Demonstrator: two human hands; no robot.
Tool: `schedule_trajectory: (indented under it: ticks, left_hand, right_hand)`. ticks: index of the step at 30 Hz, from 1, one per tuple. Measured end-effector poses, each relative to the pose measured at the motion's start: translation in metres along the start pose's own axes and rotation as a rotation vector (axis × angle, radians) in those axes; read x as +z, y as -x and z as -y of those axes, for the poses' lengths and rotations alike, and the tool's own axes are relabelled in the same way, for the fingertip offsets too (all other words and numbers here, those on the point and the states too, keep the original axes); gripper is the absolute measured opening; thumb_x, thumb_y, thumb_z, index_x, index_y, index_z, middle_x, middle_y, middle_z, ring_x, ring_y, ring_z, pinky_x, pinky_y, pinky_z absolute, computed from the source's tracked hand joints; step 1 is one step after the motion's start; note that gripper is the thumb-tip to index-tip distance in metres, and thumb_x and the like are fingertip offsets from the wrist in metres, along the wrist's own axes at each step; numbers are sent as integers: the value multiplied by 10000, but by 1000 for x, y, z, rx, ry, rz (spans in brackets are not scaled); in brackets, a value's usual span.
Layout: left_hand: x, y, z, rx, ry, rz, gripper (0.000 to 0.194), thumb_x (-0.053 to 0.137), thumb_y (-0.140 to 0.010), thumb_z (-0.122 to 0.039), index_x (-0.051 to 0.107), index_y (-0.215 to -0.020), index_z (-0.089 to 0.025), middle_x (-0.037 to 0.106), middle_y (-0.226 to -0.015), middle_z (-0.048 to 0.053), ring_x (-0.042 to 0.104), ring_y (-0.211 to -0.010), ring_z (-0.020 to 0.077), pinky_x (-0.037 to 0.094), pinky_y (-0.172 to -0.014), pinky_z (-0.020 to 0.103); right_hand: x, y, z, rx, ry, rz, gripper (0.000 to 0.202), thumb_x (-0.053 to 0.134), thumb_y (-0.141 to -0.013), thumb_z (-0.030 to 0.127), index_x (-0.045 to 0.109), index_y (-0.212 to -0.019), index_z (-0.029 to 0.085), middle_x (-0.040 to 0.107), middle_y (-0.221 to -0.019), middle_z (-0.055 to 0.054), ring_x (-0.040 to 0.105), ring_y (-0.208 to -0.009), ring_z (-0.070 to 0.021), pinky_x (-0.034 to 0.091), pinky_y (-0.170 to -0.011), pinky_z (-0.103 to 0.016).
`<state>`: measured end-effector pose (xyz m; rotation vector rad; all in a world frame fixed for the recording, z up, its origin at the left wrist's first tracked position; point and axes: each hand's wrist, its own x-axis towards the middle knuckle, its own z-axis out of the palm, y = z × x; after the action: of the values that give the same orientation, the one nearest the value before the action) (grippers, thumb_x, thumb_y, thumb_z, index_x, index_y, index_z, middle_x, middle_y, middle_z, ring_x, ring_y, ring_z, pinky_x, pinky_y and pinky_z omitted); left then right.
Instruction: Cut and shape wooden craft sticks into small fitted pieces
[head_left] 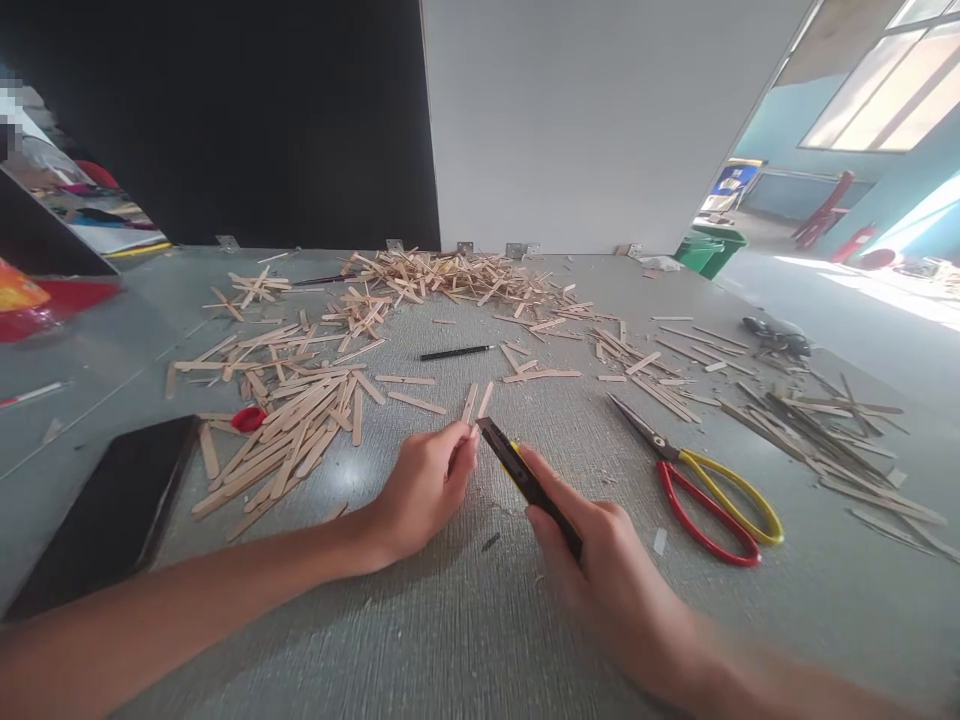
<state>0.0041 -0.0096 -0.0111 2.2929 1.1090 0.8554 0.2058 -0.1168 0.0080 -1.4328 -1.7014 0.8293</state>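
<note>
Near the middle of the table, my left hand [431, 488] is closed in a pinch on a small wooden stick [470, 402], whose upper end sticks out above the fingers. Another short stick [486, 400] stands out beside it; whether the fingers touch it is unclear. My right hand [589, 535] is wrapped round a black and yellow utility knife [525, 480]. The knife's front end points up and left, close to my left fingertips. Its blade is too small to make out.
Wooden sticks [300, 430] lie in piles left and behind. A black pen [455, 353] lies beyond my hands. Scissors [705, 490] with red and yellow handles are at right. A black phone [112, 510] and red cap [248, 419] lie left. Panels [562, 130] stand behind.
</note>
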Motion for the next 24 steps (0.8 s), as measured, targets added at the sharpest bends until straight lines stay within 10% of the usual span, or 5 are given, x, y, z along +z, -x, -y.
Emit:
schedule_trajectory:
  ticks: [18,24]
  left_hand:
    - [1,3,7,-27,-31,73,196,661,-1072,-340,705,-1092,-151,733,-969,26,703,-747,149,621,-692,308]
    - [1,5,8,-51,-46,77,197,658,-1073,-340,703,-1121,-154,736,-1004,35,710,-769,154,625,-701,313]
  right_hand:
    - [-23,-5,14,33,134,99,480,465,-1071,334,624,-1492,168,552,-694,21,389,-589,-148,370,-531,-266]
    - [2,6,3,8,48,39,602,403,-1055,295,489,-1590,33,499,-676,33,343,-542,-135,359,-521,-272]
